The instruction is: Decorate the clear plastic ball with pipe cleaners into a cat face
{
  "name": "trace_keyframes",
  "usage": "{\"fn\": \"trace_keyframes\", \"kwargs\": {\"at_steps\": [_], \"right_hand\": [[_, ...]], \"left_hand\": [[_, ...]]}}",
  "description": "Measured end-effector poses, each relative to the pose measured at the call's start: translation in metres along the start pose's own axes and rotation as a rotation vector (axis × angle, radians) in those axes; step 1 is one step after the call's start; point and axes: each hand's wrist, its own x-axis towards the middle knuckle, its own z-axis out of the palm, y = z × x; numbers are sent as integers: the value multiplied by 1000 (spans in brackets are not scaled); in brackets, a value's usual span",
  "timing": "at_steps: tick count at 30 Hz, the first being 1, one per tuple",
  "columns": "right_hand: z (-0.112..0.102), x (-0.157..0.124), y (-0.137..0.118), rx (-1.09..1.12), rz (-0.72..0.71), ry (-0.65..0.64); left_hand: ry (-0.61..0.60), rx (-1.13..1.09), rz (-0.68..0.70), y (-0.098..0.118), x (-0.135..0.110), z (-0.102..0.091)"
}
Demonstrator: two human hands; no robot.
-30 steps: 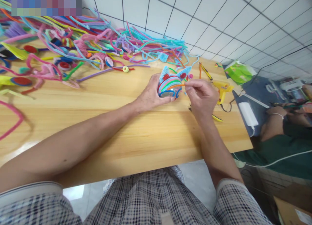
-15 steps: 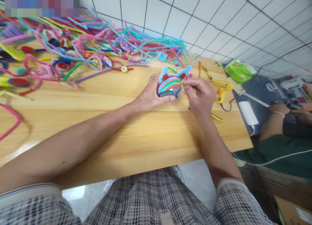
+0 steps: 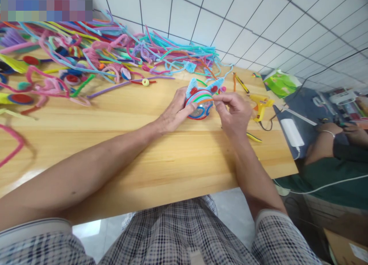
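Observation:
A pipe-cleaner animal head (image 3: 204,93) is held above the wooden table. It has light-blue ears with red centres, rainbow stripes across its brow and blue loops below, around a clear or shiny middle. My left hand (image 3: 177,111) grips it from the left, the thumb pressing on the striped front. On the other side, my right hand (image 3: 234,110) pinches the end of an orange pipe cleaner (image 3: 207,100) lying along the lowest stripe. The fingertips of the left hand behind the head are hidden.
Heaped pipe cleaners (image 3: 120,46) lie along the tiled wall. To the right are a yellow glue gun (image 3: 262,106), a yellow cutter knife (image 3: 242,83), yellow-handled pliers (image 3: 254,137) and a white power block (image 3: 292,133). A co-worker's arm (image 3: 323,142) is at far right.
My left thumb has shifted up from the head's lower edge onto the stripes, baring the blue loops and a red lower edge. The right hand keeps its pinch on the orange pipe cleaner.

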Motion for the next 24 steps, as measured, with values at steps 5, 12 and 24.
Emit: {"fn": "trace_keyframes", "kwargs": {"at_steps": [5,12,24], "right_hand": [[0,-1,0,-32,-33,3],[1,-2,6,-100,-66,26],[5,-7,5,-85,-34,22]], "left_hand": [[5,21,-4,0,0,0],[-3,8,-21,-5,0,-1],[2,-30,-68,-4,-3,-3]]}}
